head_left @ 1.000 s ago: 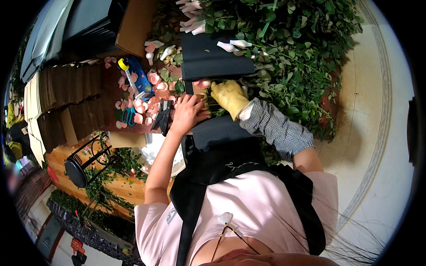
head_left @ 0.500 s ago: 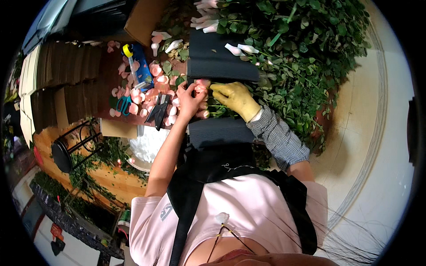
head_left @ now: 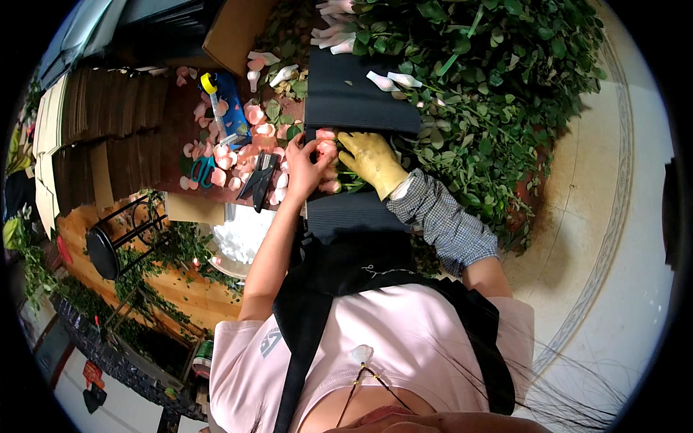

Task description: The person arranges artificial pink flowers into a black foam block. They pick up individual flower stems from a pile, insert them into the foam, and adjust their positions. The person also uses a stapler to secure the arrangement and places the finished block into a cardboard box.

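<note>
A row of pink roses (head_left: 329,185) lies between two dark corrugated cardboard pieces, the far one (head_left: 354,90) and the near one (head_left: 351,215). My bare left hand (head_left: 303,169) is closed at the blooms, its thumb and fingers gripping a pink rose (head_left: 327,149). Against the right side of that bloom is my right hand (head_left: 375,162), in a yellow glove, with fingers curled in at the rose's base. The gloved hand covers part of the green stems.
Loose petals (head_left: 247,155), a black stapler (head_left: 258,180), teal-handled scissors (head_left: 203,172) and a yellow-capped tape tool (head_left: 210,85) lie to the left. Leafy stems (head_left: 476,123) spread at right. White-wrapped buds (head_left: 393,79) rest on the far cardboard. A white-filled bowl (head_left: 238,238) stands near my left forearm.
My gloved right hand has shifted slightly left and nearer to me, with its fingers closer to the bloom. My left hand stays at the roses, its fingers slightly moved.
</note>
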`<state>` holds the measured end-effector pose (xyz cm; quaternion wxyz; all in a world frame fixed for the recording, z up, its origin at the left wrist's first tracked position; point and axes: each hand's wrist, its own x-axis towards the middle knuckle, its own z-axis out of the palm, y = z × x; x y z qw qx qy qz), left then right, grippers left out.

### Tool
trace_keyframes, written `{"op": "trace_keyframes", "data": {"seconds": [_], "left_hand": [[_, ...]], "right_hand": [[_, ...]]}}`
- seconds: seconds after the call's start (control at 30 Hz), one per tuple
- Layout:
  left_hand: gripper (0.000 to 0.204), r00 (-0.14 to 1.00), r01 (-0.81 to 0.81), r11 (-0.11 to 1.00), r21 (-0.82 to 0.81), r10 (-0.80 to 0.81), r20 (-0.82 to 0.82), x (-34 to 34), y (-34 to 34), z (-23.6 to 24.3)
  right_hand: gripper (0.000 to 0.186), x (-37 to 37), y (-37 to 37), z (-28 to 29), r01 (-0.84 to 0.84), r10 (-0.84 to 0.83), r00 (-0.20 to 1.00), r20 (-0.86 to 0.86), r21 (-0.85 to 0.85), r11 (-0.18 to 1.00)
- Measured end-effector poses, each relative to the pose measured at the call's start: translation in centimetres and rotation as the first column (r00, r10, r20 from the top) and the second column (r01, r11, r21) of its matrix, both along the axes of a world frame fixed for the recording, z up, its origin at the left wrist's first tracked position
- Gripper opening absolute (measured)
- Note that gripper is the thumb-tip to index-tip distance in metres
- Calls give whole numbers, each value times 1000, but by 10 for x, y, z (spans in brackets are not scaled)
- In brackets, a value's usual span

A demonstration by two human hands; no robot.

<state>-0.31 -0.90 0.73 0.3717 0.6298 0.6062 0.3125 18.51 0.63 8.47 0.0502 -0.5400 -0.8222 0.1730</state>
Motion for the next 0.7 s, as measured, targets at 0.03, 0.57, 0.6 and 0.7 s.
{"op": "trace_keyframes", "data": {"seconds": [0.03, 0.57, 0.6, 0.7], "left_hand": [[39, 998, -12, 1000, -27, 14, 66, -3, 1, -3], [24, 999, -48, 999, -23, 48, 0, -1, 29, 11], [25, 992, -86, 995, -47, 90, 88, -1, 28, 8], [33, 896, -168, 974, -151, 214, 388, -12, 26, 9]], "right_hand": [[39, 1, -1, -2, 2, -2, 1000, -9, 12, 1000], [34, -5, -5, 1, -13, 11, 998, 56, 36, 999], [34, -5, -4, 4, -2, 0, 997, 78, 24, 1000], [35, -6, -3, 10, -7, 6, 999, 39, 20, 1000]]}}
